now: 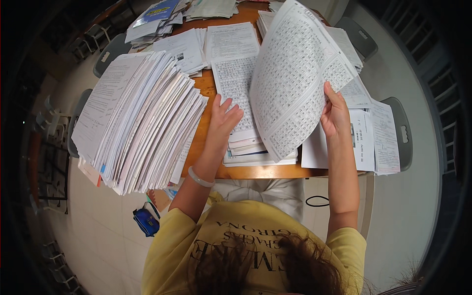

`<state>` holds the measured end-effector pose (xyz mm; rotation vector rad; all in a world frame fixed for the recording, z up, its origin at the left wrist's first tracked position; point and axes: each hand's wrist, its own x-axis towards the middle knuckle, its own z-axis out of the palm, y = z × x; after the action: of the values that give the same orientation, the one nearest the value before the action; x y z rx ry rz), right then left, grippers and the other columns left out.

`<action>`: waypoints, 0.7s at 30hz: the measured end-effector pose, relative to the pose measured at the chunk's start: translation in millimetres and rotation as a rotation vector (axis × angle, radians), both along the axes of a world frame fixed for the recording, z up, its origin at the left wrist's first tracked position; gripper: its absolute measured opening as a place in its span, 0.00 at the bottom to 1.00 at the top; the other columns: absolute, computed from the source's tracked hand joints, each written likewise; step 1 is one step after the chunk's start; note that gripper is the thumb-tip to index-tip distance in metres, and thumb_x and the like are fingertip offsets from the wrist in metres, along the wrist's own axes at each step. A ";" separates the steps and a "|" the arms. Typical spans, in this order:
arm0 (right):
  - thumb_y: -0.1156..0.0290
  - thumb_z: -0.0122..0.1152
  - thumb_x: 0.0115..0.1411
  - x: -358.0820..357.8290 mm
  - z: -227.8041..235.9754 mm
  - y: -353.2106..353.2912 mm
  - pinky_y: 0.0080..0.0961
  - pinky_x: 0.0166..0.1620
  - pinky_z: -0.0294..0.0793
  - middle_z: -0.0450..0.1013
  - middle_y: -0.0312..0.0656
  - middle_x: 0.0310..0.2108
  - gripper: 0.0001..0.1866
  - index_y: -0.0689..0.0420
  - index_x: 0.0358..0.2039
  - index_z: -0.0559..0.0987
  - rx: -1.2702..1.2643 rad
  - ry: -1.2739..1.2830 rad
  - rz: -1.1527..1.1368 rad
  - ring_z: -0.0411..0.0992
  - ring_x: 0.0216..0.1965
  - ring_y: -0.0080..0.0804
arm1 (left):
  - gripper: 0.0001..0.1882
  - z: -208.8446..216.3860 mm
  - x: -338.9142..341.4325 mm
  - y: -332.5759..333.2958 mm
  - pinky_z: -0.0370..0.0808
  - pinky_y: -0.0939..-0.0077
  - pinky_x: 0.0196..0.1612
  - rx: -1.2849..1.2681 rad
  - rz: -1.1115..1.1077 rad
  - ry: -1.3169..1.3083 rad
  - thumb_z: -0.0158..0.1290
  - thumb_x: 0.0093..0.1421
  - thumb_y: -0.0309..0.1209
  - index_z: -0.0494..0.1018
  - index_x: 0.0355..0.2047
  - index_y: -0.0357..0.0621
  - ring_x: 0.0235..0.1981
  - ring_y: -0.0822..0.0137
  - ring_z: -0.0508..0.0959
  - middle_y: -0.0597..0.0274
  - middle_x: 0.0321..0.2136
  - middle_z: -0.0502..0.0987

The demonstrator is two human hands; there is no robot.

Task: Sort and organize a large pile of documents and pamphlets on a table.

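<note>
My right hand point(336, 115) pinches the edge of a large printed sheet point(290, 78), which is lifted and curled over the table. Rows of small dense characters cover the sheet. Beneath it lies a stack of papers point(235, 73), its top page printed with a similar grid. My left hand point(225, 117) hovers at the left edge of this stack with its fingers spread, holding nothing. A pale bangle point(200, 178) circles my left wrist. Close to the left hand stands a tall, fanned pile of papers point(142, 118).
Further paper piles cover the wooden table point(265, 171), one topped by a blue booklet point(156, 11). More sheets point(364, 140) lie at the right, partly overhanging the edge. Grey chairs point(399, 129) stand around the table. A blue pouch point(146, 220) is below the table at left.
</note>
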<state>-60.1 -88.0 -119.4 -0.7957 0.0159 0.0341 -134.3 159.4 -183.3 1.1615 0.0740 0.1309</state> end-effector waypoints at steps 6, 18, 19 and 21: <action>0.72 0.55 0.59 -10.1 15.7 4.7 0.23 0.43 0.76 0.73 0.47 0.39 0.14 0.66 0.44 0.70 -0.191 -0.048 0.062 0.74 0.38 0.29 | 0.40 -3.0 16.9 6.6 0.58 0.67 0.59 0.395 0.094 -0.133 0.54 0.54 0.27 0.43 0.62 0.35 0.62 0.55 0.54 0.41 0.60 0.51; 0.70 0.56 0.59 -10.2 19.7 4.7 0.18 0.37 0.75 0.76 0.44 0.35 0.12 0.64 0.39 0.74 -0.348 -0.149 -0.016 0.75 0.33 0.24 | 0.14 15.3 14.4 5.2 0.72 0.82 0.41 0.158 0.041 -0.272 0.51 0.58 0.22 0.67 0.44 0.28 0.36 0.74 0.76 0.54 0.37 0.76; 0.70 0.56 0.59 -9.9 18.8 4.5 0.18 0.37 0.75 0.76 0.43 0.34 0.12 0.64 0.39 0.74 -0.363 -0.159 -0.031 0.74 0.33 0.23 | 0.14 15.3 13.3 5.7 0.72 0.82 0.41 0.149 0.047 -0.270 0.51 0.58 0.22 0.67 0.43 0.28 0.36 0.73 0.76 0.54 0.37 0.76; 0.70 0.56 0.59 -11.1 18.9 4.8 0.18 0.37 0.74 0.76 0.43 0.35 0.12 0.64 0.39 0.74 -0.385 -0.165 -0.028 0.74 0.33 0.23 | 0.13 12.9 11.5 8.3 0.72 0.82 0.40 0.135 0.041 -0.257 0.50 0.59 0.22 0.67 0.43 0.28 0.36 0.74 0.76 0.54 0.36 0.77</action>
<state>-71.2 -83.3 -100.5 -1.1808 -0.1257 -0.0628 -122.7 167.7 -170.3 1.2694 -0.1403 0.3249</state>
